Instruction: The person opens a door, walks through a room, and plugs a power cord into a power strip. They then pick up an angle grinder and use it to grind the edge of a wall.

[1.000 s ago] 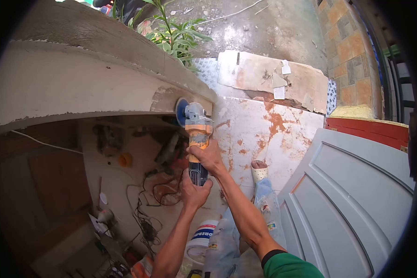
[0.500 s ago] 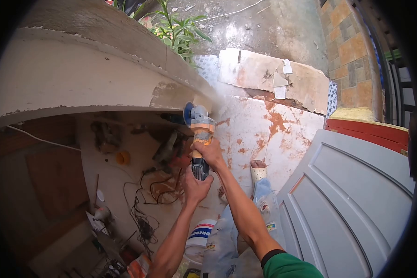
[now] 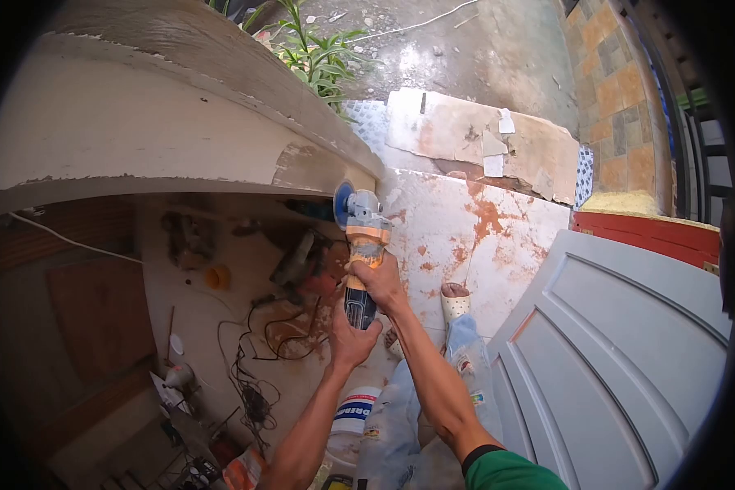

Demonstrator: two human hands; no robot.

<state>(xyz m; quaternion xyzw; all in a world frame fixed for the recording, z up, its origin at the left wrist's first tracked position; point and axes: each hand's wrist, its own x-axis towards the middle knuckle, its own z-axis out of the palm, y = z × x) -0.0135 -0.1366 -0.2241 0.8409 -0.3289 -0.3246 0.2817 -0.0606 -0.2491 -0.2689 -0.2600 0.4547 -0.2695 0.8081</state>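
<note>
An orange and grey angle grinder (image 3: 367,237) with a blue disc (image 3: 344,204) is held in both hands. My right hand (image 3: 380,282) wraps round its orange body. Lower down, my left hand (image 3: 352,333) grips the black rear end. The disc is at the lower edge of a plastered wall (image 3: 180,131), close to its right end; whether it touches cannot be made out. A rough, darker patch (image 3: 306,167) marks the plaster just above the disc.
A grey panelled door (image 3: 612,351) stands at the right. Tangled cables (image 3: 253,392) and a white bucket (image 3: 355,410) are below left. Flattened cardboard (image 3: 457,131) lies ahead on the floor, near a leafy plant (image 3: 314,61). A shoe (image 3: 456,304) shows near my legs.
Both hands and the grinder have moved slightly right and down, towards my body. The dust cloud at the wall's end has thinned, and the disc's face shows more.
</note>
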